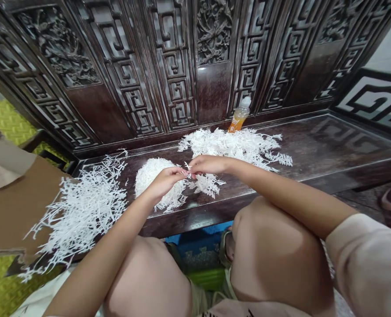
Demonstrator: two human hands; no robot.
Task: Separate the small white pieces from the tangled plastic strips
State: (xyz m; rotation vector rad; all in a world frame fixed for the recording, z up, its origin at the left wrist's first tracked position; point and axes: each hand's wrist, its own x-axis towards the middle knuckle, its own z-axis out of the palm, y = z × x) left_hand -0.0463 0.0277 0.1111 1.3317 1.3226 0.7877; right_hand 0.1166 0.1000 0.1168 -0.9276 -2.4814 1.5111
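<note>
My left hand (169, 179) and my right hand (209, 165) meet above the dark wooden bench. Their fingertips pinch a small white branched plastic piece (186, 166), mostly hidden by the fingers. Just behind and below my left hand lies a rounded heap of small white pieces (149, 172). Under my right hand is a small clump of white branched pieces (209, 185). A larger pile of white branched pieces (238, 143) spreads beyond my right wrist. To the left, a tangled pile of thin white plastic sticks (86, 207) lies beside my left forearm.
A bottle of orange drink (238, 116) with a white cap stands behind the right pile. The carved wooden backrest (214, 90) closes off the far side of the bench (314, 149). Cardboard (13, 207) lies at the left, over yellow floor matting (4, 110).
</note>
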